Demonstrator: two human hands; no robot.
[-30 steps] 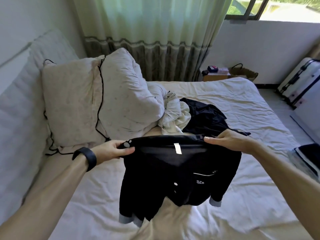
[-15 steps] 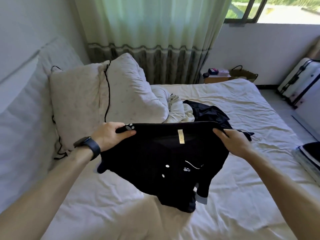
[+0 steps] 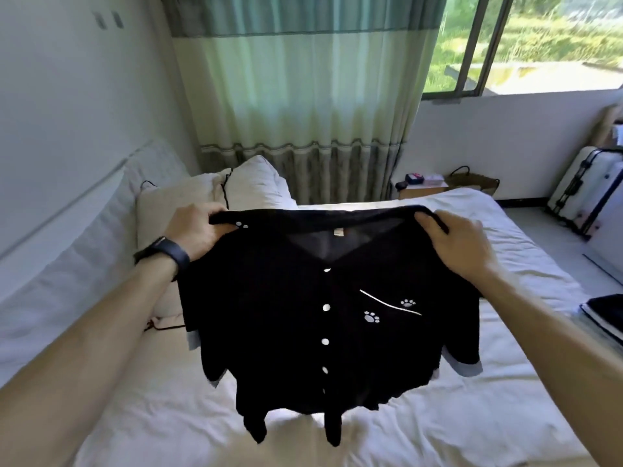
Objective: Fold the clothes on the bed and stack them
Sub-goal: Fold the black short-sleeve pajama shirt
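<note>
A black button-up shirt (image 3: 286, 318) with white buttons, paw prints and grey cuffs hangs spread out in the air above the white bed (image 3: 488, 416). My left hand (image 3: 197, 230) grips its left shoulder and my right hand (image 3: 460, 241) grips its right shoulder, holding it up by the top edge. The shirt's front faces me and its hem dangles just above the sheet. The shirt hides the other clothes on the bed behind it.
Two pillows (image 3: 249, 188) lean against the padded headboard (image 3: 67, 237) at left. A folded dark garment (image 3: 603, 315) lies at the bed's right edge. A bedside table (image 3: 424, 187) and basket stand by the curtain, a white suitcase (image 3: 586, 187) by the right wall.
Both hands have lifted the shirt from low over the bed to hang upright and spread wide. My view has tilted up, and the shirt now covers the pile of clothes.
</note>
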